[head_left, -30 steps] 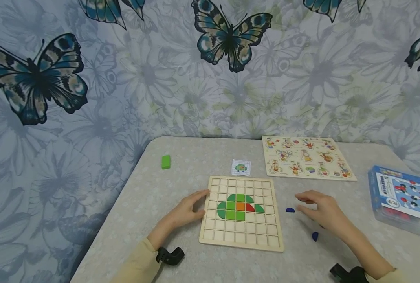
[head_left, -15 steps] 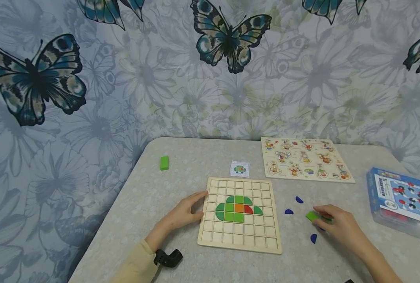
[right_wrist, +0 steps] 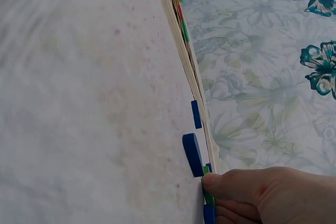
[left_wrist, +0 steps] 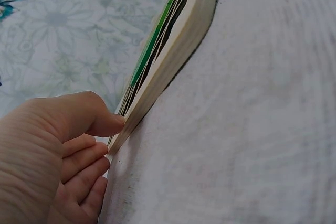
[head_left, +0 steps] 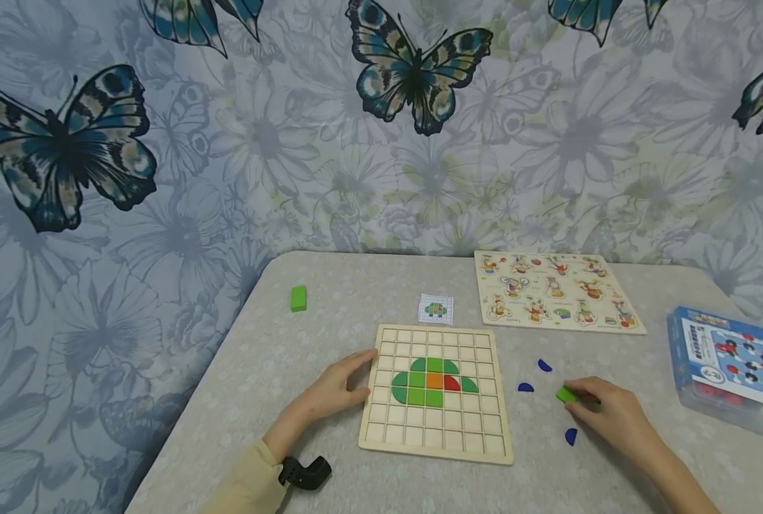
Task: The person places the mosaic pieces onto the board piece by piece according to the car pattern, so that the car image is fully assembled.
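A wooden grid board (head_left: pixel 435 435) lies on the table, with green, orange and red pieces set in its middle cells. My left hand (head_left: pixel 332 385) rests against the board's left edge, thumb and fingertips touching the side. In the left wrist view the thumb (left_wrist: pixel 105 121) meets the board's rim. To the right of the board, my right hand (head_left: pixel 612 414) pinches a green block (head_left: pixel 566 394) between thumb and fingers, low over the table. Around it lie dark blue half-round pieces: one behind (head_left: pixel 544 365), one to the left (head_left: pixel 525 387) and one in front (head_left: pixel 570 436).
A small pattern card (head_left: pixel 435 308) lies just behind the board. A wooden picture puzzle (head_left: pixel 554 293) is at the back right, and a blue-lidded plastic box (head_left: pixel 731 364) stands at the far right. Another green block (head_left: pixel 299 298) sits at the back left.
My right hand has moved right and toward me, away from the blue pieces beside the board, and now pinches the green block. The left hand stays at the board's edge.
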The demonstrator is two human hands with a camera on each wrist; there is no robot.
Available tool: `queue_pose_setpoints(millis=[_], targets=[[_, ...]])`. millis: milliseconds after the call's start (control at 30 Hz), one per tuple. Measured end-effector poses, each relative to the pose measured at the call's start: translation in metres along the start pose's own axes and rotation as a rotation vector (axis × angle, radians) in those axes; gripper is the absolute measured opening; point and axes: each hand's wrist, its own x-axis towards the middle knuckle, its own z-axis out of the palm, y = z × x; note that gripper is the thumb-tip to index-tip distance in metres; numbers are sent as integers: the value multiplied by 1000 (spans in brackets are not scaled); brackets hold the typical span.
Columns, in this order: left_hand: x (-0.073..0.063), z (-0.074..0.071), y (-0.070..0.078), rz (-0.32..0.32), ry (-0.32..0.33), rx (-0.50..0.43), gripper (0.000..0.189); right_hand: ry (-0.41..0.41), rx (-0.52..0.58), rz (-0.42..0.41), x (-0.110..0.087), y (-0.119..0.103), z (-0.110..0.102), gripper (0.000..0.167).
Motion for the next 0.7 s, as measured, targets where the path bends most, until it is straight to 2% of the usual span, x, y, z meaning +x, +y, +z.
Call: queue_pose_setpoints(millis=[200,467,600,700], targets=[[0,1,-1,-4,8,18,65,-7,28,-8,2,-5,-4,32],[0,-1,-1,3,9,28,65,82,70,-159,19,-34,-14,35],[0,-1,-1,6,8,27,65,37,145,-216,30,-57,-7,35],[0,-1,-1,5,4,30,65,-32,210,-251,38,-75,3,33]])
